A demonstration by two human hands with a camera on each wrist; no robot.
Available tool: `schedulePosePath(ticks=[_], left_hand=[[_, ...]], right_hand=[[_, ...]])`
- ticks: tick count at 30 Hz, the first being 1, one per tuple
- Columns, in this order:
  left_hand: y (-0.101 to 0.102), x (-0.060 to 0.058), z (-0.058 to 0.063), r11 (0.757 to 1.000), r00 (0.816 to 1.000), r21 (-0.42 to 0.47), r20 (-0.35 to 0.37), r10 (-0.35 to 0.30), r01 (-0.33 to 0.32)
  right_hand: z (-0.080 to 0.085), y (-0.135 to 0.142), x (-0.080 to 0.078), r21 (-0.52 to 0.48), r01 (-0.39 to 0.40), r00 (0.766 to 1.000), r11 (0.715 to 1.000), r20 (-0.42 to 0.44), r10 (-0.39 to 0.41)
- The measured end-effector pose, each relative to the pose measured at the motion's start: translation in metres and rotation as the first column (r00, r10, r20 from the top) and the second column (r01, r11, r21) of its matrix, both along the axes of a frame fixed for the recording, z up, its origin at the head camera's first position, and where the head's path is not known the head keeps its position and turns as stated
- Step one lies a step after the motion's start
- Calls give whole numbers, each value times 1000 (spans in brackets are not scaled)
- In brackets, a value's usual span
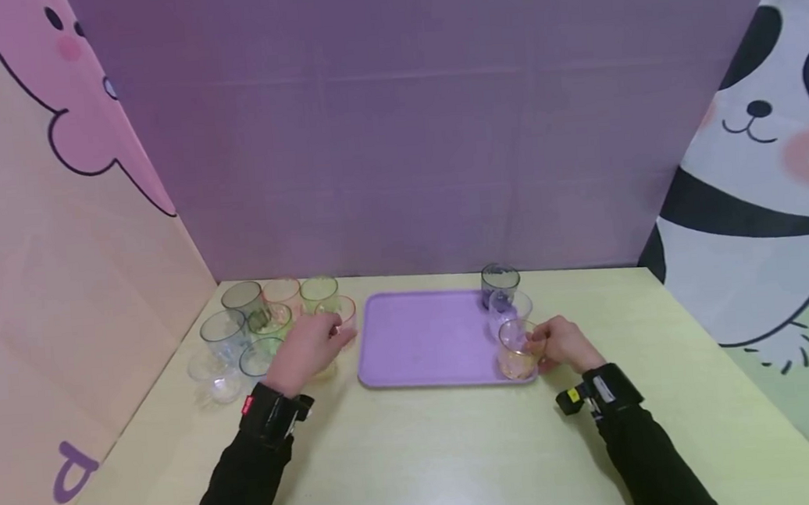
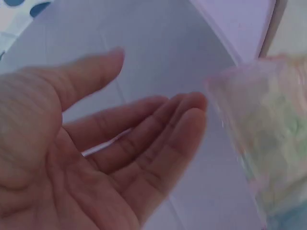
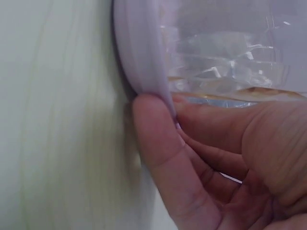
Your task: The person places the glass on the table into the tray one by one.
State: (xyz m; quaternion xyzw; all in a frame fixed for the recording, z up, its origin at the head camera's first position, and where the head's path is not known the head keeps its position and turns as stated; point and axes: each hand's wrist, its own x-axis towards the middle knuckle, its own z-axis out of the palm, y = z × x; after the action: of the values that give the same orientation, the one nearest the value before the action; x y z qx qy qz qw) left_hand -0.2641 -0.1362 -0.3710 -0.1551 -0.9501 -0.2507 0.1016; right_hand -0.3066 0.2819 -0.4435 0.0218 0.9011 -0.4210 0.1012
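My right hand (image 1: 564, 343) is at the front right corner of a purple tray (image 1: 425, 341). In the right wrist view its thumb and forefinger pinch the tray rim (image 3: 139, 52). An amber-tinted glass (image 1: 518, 360) stands on the tray right beside these fingers. Behind it, along the tray's right side, are a clear glass (image 1: 510, 312) and a dark grey glass (image 1: 500, 281). Over the tray's left, my left hand (image 1: 310, 351) is held in the air with relaxed, slightly bent fingers and nothing between them. Close past its fingertips is a pink-rimmed glass (image 1: 346, 319), blurred in the left wrist view.
Several tinted glasses crowd the table's left side, among them a grey glass (image 1: 242, 297), a green glass (image 1: 319, 291) and a blue glass (image 1: 225, 334). A clear glass (image 1: 225, 386) is at their front. A purple backdrop (image 1: 383, 152) rises behind the table (image 1: 419, 455).
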Motion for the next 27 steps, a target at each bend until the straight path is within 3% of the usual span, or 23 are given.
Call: schedulePosePath(ticks=[3, 8, 12, 27], left_hand=[[-9, -2, 3, 1000, 1000, -17, -12, -13, 13], [-19, -1, 5, 997, 995, -58, 84, 60, -56], [-22, -2, 2, 989, 985, -130, 154, 83, -63], [-23, -3, -8, 977, 981, -208, 175, 80, -43]], right_hand=[[0, 1, 0, 7, 5, 1000, 1000, 4, -5], [1, 1, 0, 16, 9, 1000, 1000, 7, -9], [1, 0, 0, 13, 10, 1000, 1000, 7, -10], [1, -1, 1, 20, 4, 1000, 1000, 1, -4]])
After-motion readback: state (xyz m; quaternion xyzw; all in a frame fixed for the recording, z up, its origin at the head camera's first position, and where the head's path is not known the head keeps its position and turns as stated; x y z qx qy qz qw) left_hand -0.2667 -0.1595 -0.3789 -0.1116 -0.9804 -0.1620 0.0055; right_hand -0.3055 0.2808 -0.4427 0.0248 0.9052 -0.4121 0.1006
